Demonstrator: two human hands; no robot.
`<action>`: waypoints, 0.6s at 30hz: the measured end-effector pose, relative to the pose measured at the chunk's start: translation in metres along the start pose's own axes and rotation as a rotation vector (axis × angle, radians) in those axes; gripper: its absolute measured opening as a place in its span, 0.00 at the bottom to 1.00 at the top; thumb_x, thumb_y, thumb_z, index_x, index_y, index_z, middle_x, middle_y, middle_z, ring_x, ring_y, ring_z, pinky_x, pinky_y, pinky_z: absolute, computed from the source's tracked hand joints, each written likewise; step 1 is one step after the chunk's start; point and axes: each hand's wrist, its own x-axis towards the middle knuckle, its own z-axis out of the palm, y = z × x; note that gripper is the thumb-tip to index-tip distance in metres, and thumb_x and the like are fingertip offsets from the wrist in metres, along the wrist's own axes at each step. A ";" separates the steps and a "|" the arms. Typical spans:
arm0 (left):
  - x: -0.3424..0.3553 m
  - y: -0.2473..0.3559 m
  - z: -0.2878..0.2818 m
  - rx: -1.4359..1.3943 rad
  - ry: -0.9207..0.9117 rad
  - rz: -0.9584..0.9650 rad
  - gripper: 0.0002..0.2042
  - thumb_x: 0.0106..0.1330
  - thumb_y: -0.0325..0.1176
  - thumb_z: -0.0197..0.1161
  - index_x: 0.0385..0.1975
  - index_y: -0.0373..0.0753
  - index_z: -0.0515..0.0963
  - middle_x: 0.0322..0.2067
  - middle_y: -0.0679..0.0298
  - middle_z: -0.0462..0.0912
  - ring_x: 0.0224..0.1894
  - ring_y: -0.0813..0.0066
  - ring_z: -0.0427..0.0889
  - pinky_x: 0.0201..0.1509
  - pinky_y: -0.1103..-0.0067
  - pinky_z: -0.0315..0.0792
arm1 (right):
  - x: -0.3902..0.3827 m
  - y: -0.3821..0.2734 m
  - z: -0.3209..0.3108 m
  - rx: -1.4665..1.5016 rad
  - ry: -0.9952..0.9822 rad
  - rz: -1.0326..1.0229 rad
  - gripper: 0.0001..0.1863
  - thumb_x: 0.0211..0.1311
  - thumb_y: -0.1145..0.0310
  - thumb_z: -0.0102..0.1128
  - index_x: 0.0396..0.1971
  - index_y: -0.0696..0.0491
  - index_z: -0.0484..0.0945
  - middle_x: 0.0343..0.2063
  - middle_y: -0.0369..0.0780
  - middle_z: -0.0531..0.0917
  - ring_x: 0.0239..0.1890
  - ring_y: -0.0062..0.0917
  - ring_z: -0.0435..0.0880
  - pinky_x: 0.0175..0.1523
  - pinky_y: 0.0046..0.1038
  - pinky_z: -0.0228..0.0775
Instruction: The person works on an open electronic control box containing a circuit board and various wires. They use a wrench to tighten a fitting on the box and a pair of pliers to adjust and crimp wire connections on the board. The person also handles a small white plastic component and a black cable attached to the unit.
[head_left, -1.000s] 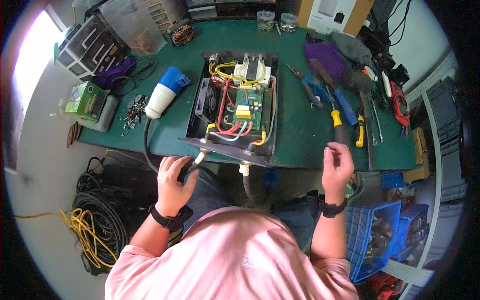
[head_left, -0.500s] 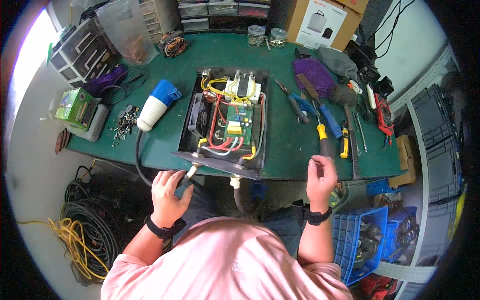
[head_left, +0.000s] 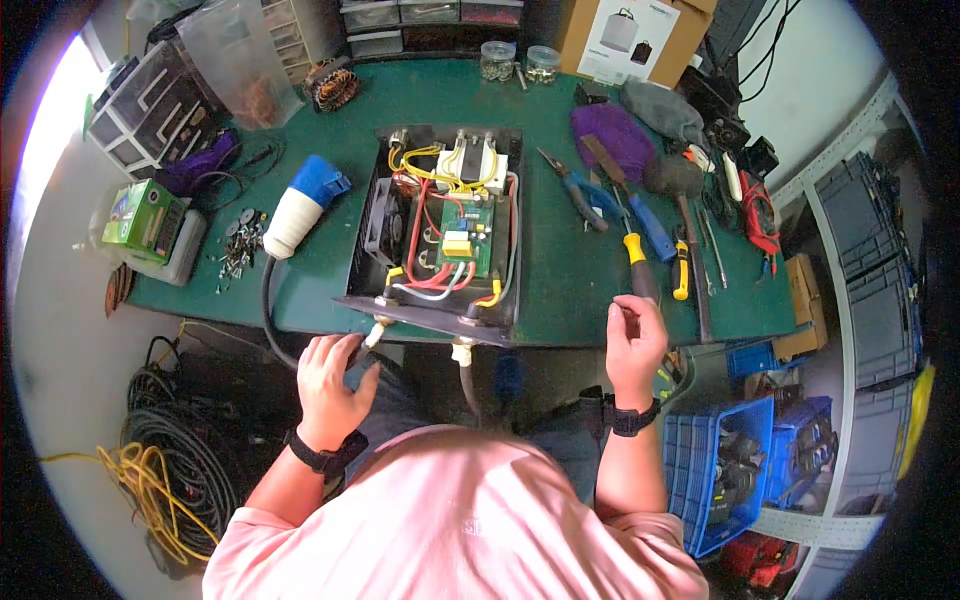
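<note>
On the bench (head_left: 570,290) — open black case (head_left: 430,317), coloured wiring (head_left: 443,277) exposed.

Lying open — a black metal box (head_left: 365,276) at the near middle of the table (head_left: 570,292), near panel (head_left: 425,315) set askew. Fitted inside with green circuit board (head_left: 483,250) and red, yellow and grey wires (head_left: 469,272). From the panel — two pale fittings (head_left: 461,352), dark cable (head_left: 468,388) hanging from the right one.
</note>
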 end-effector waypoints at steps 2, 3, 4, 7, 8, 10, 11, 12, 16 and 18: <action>0.001 0.001 0.000 -0.009 0.009 0.007 0.20 0.48 0.28 0.70 0.44 0.32 0.77 0.39 0.51 0.79 0.41 0.50 0.78 0.48 0.64 0.72 | 0.000 0.000 0.000 0.003 0.002 0.003 0.04 0.60 0.80 0.63 0.35 0.58 0.80 0.26 0.36 0.76 0.25 0.19 0.74 0.31 0.21 0.66; 0.002 0.002 0.000 -0.014 0.014 0.010 0.20 0.48 0.27 0.70 0.43 0.31 0.77 0.39 0.50 0.79 0.41 0.49 0.78 0.48 0.64 0.72 | -0.001 0.001 0.000 0.001 0.007 0.002 0.04 0.60 0.80 0.63 0.35 0.58 0.80 0.26 0.36 0.76 0.25 0.19 0.74 0.31 0.21 0.66; 0.002 0.002 0.001 -0.016 0.013 0.008 0.20 0.48 0.27 0.70 0.43 0.31 0.77 0.39 0.50 0.79 0.41 0.49 0.78 0.48 0.64 0.72 | -0.001 0.002 0.000 -0.001 0.012 0.000 0.04 0.60 0.80 0.63 0.35 0.58 0.80 0.26 0.36 0.76 0.25 0.19 0.74 0.31 0.21 0.66; 0.001 0.001 0.001 -0.011 0.007 0.002 0.21 0.49 0.28 0.70 0.44 0.32 0.77 0.40 0.51 0.80 0.42 0.50 0.78 0.48 0.64 0.72 | -0.001 0.001 0.000 0.014 0.012 0.007 0.05 0.60 0.80 0.63 0.35 0.58 0.80 0.26 0.36 0.76 0.25 0.19 0.74 0.31 0.21 0.66; 0.000 -0.001 0.002 -0.006 0.004 0.002 0.21 0.49 0.29 0.70 0.45 0.33 0.77 0.40 0.52 0.80 0.42 0.51 0.78 0.49 0.64 0.71 | -0.001 0.001 0.000 0.014 0.011 0.004 0.05 0.60 0.81 0.63 0.35 0.58 0.80 0.26 0.36 0.76 0.25 0.19 0.74 0.31 0.21 0.66; -0.001 -0.001 0.002 0.000 0.000 0.000 0.22 0.50 0.30 0.71 0.46 0.34 0.77 0.41 0.53 0.80 0.43 0.53 0.78 0.49 0.64 0.71 | -0.001 0.002 0.000 0.013 0.010 -0.003 0.05 0.60 0.81 0.63 0.35 0.58 0.80 0.26 0.36 0.76 0.26 0.18 0.74 0.31 0.21 0.66; -0.001 -0.001 0.001 0.003 -0.001 0.000 0.22 0.50 0.30 0.71 0.46 0.34 0.77 0.41 0.53 0.80 0.43 0.53 0.78 0.49 0.64 0.71 | -0.001 0.002 0.000 0.010 0.009 -0.004 0.05 0.60 0.81 0.63 0.35 0.58 0.80 0.26 0.36 0.76 0.26 0.18 0.74 0.31 0.21 0.66; -0.001 0.000 0.001 0.005 -0.003 -0.001 0.22 0.50 0.30 0.70 0.46 0.34 0.77 0.41 0.53 0.80 0.43 0.52 0.78 0.49 0.64 0.71 | -0.001 0.001 0.000 0.007 0.007 -0.004 0.05 0.59 0.81 0.63 0.35 0.58 0.80 0.26 0.36 0.77 0.26 0.18 0.74 0.31 0.21 0.67; -0.002 0.001 0.000 0.023 -0.010 -0.006 0.22 0.49 0.29 0.71 0.46 0.34 0.77 0.42 0.53 0.81 0.44 0.52 0.78 0.50 0.64 0.71 | -0.002 -0.002 0.001 0.039 0.011 0.016 0.05 0.59 0.81 0.63 0.35 0.58 0.80 0.27 0.36 0.77 0.26 0.19 0.75 0.31 0.21 0.67; 0.001 0.002 0.001 0.009 -0.010 -0.008 0.22 0.49 0.29 0.71 0.46 0.34 0.77 0.42 0.53 0.81 0.44 0.51 0.78 0.51 0.63 0.71 | -0.001 -0.006 -0.002 0.012 0.014 0.004 0.05 0.59 0.81 0.63 0.35 0.58 0.80 0.26 0.36 0.77 0.25 0.19 0.75 0.31 0.22 0.67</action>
